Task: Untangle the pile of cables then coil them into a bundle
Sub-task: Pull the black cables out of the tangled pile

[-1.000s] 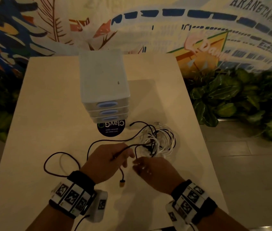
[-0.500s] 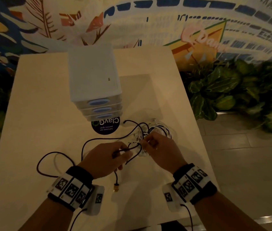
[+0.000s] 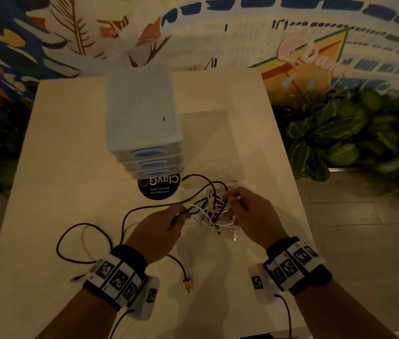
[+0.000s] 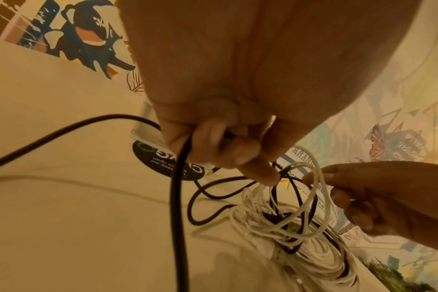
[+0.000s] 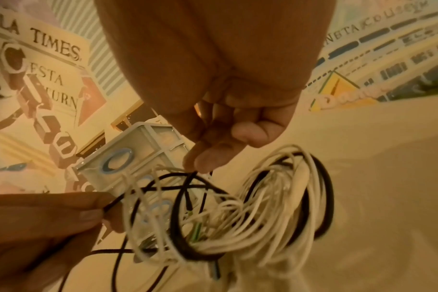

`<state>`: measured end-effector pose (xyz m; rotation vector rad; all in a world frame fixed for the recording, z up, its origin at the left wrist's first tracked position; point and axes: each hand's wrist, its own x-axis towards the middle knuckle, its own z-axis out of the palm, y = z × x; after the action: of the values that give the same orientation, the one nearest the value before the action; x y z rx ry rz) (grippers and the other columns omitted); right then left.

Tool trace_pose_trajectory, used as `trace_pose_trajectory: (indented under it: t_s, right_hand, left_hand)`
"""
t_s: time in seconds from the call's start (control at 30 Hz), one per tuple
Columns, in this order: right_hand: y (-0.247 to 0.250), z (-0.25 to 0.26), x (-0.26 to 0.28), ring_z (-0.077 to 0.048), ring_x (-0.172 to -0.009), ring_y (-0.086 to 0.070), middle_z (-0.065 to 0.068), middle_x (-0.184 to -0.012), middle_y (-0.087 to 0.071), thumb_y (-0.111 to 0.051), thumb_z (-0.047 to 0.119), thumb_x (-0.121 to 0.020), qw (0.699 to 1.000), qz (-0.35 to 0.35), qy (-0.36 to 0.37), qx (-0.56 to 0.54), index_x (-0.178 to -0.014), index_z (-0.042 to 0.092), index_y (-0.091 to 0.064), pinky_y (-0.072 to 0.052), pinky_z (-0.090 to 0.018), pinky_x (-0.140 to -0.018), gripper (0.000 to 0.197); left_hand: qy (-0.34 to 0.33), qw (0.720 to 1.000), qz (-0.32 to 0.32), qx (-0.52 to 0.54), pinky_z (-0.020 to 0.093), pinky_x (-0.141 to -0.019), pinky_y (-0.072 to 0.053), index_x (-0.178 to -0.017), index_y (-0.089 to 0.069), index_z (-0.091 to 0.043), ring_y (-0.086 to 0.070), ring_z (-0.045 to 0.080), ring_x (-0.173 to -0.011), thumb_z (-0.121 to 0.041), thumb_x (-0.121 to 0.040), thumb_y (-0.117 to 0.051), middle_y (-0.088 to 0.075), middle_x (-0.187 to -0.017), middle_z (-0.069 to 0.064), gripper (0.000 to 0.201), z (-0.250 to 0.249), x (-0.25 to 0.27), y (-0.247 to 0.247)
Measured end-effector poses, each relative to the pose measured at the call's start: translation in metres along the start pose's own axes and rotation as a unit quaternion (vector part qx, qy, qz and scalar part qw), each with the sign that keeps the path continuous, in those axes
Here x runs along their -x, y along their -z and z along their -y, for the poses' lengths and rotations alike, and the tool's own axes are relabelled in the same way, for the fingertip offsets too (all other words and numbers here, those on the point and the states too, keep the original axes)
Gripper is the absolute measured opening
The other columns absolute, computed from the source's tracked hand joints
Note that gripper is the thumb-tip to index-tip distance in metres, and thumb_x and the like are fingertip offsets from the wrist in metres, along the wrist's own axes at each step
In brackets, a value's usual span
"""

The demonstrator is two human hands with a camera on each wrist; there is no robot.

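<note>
my right hand has moved from 6 o'clock into the tangle, fingers pinching white strands; left hand stays closed on the black cable. separation is only beginning.

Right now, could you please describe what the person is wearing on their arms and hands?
Both hands, left hand and right hand, are bare, forearms sleeveless. Each wrist carries a black band with white square-patterned marker tiles and a white camera box trailing a thin black cable.
</note>
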<state>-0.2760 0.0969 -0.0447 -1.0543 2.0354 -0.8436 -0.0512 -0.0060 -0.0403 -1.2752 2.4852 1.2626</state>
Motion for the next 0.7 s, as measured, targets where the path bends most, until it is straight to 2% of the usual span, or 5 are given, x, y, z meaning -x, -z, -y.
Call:
trace_pose_trajectory:
  t_s: [0.13,0.23,0.3,0.4,0.7]
  right_hand:
    - [0.008,-0.008,-0.025,-0.012,-0.069,-0.067,0.009,-0.083,-0.072,-0.050,0.027,-0.103,0.999,-0.039,-0.024,0.026,-0.104,0.036,-0.062,-0.058,-0.041,-0.067,0.015]
    - [0.007,-0.015,-0.035,-0.014,-0.095,-0.065,0.008,-0.106,-0.071,-0.056,0.026,-0.099,0.993,0.020,0.004,0.117,-0.106,0.032,-0.072,-0.051,-0.029,-0.083,0.018]
    - [0.001,-0.016,-0.035,-0.013,-0.096,-0.060,0.005,-0.114,-0.069,-0.058,0.028,-0.099,0.987,0.054,0.036,0.146,-0.116,0.030,-0.073,-0.041,-0.021,-0.084,0.023]
    - [-0.010,-0.015,-0.036,-0.012,-0.088,-0.056,0.004,-0.113,-0.068,-0.060,0.029,-0.097,0.986,0.055,0.046,0.150,-0.122,0.032,-0.070,-0.044,-0.025,-0.083,0.027]
    - [-0.017,-0.017,-0.047,-0.015,-0.093,-0.066,0.010,-0.100,-0.073,-0.061,0.045,-0.095,0.983,0.025,0.026,0.182,-0.103,0.032,-0.071,-0.040,-0.024,-0.074,0.019]
  left_hand:
    - [-0.002,0.999,-0.043,-0.009,0.020,-0.074,-0.049,-0.124,-0.056,-0.039,-0.061,-0.002,-0.087,-0.042,-0.105,-0.040,-0.070,-0.105,-0.018,0.025,0.002,0.000,-0.001]
    - [0.005,0.997,-0.068,-0.029,0.032,-0.071,-0.052,-0.127,-0.055,-0.037,-0.061,0.007,-0.081,-0.040,-0.105,-0.041,-0.069,-0.099,-0.012,0.026,-0.002,0.001,0.001]
    - [0.011,0.996,-0.084,-0.043,0.033,-0.068,-0.051,-0.128,-0.054,-0.037,-0.061,0.011,-0.078,-0.039,-0.104,-0.042,-0.067,-0.093,-0.010,0.026,-0.005,0.000,0.002]
    - [0.012,0.995,-0.098,-0.032,0.030,-0.077,-0.051,-0.129,-0.059,-0.038,-0.060,0.010,-0.088,-0.037,-0.104,-0.045,-0.063,-0.104,-0.011,0.029,-0.003,-0.002,0.002]
    - [0.032,0.991,-0.125,-0.046,0.029,-0.076,-0.046,-0.134,-0.062,-0.034,-0.054,0.016,-0.086,-0.037,-0.103,-0.048,-0.051,-0.100,-0.001,0.035,0.010,-0.023,0.000]
